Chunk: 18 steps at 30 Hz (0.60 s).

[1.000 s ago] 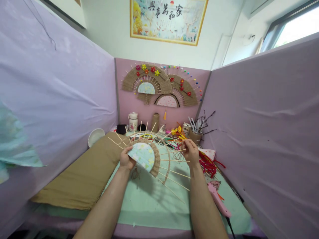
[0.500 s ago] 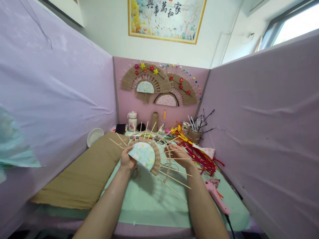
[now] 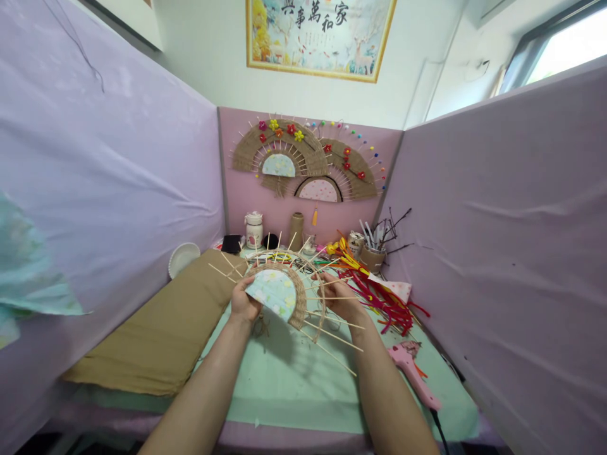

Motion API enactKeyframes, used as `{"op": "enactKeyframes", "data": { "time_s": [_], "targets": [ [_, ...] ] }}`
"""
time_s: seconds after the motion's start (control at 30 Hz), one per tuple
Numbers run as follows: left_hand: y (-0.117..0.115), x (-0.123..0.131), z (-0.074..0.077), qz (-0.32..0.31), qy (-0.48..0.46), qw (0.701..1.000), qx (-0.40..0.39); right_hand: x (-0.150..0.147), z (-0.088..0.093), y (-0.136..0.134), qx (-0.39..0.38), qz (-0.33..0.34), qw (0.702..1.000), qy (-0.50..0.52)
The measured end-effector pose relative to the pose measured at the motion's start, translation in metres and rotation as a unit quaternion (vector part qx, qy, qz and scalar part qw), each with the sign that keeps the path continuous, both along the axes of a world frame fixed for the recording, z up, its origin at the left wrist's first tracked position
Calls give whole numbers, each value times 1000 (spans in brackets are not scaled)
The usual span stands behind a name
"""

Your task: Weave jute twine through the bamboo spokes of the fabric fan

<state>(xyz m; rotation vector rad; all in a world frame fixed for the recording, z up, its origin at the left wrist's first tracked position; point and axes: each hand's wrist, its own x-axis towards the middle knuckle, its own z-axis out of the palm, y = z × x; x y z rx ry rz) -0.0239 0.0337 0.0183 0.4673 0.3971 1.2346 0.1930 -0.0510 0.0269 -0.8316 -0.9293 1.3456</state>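
A half-round woven fan (image 3: 274,294) with a pale blue floral centre is held up above the green tabletop, tilted down to the right. Thin wooden sticks radiate from its woven band, and a ring of twine (image 3: 324,309) crosses them farther out. My left hand (image 3: 245,301) grips the left corner of the fan, thumb on the floral face. Around the sticks and the twine ring on the right side, my right hand (image 3: 337,296) has its fingers bent and closed, partly behind the sticks.
A folded brown cloth (image 3: 156,328) lies at left. On the right are a pink glue gun (image 3: 415,376) and red and yellow fuzzy stems (image 3: 386,303). A jar (image 3: 253,230), a twine spool (image 3: 296,232) and a stick-filled pot (image 3: 372,258) stand at the back.
The sticks on the right side of the fan have tilted slightly upward. The whole view has shifted a little. Both hands keep their places on the fan.
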Motion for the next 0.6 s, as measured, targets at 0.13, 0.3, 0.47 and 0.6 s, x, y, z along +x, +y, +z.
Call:
{"op": "enactKeyframes", "data": {
  "time_s": [0.13,0.3,0.47,0.6],
  "targets": [
    [1,1,-1,2,19,1000,-4,-2,-4,-3,-14,4,1000,1],
    [5,3,-3,1,65,998,-17,-6,-3,-5,-40,38,998,11],
    [10,8,-12,-23,161,986,-44,-5,-9,7,-37,12,998,51],
    [9,13,-22,-11,241,970,-17,2,-13,15,-19,-22,996,83]
  ]
}}
